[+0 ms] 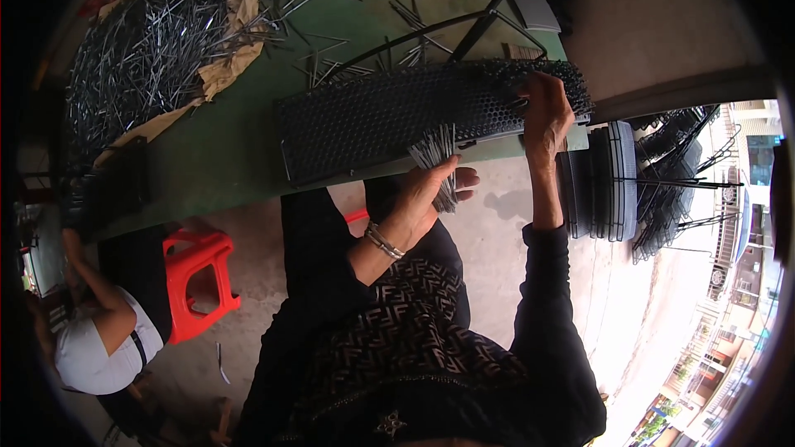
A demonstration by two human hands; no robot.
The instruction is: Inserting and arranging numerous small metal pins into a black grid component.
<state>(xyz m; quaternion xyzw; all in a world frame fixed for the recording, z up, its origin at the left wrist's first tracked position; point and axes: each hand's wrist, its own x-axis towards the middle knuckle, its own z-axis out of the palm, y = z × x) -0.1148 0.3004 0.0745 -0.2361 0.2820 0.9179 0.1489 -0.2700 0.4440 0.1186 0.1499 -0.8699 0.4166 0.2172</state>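
A bundle of thin grey metal rods is gripped in my left hand, just in front of a long dark rack with a honeycomb of holes. My right hand is over the rack's right end, its fingers pinched together and pointing down at the holes. Whatever lies between those fingertips is too small or hidden to make out. Many short dark pieces stick up from the rack around the right hand and along its far edge.
A big heap of metal rods lies on brown paper at the left of the green table; more rods are scattered behind the rack. Dark bent bars rise behind it. Stacked racks stand right. A red stool and a person are left.
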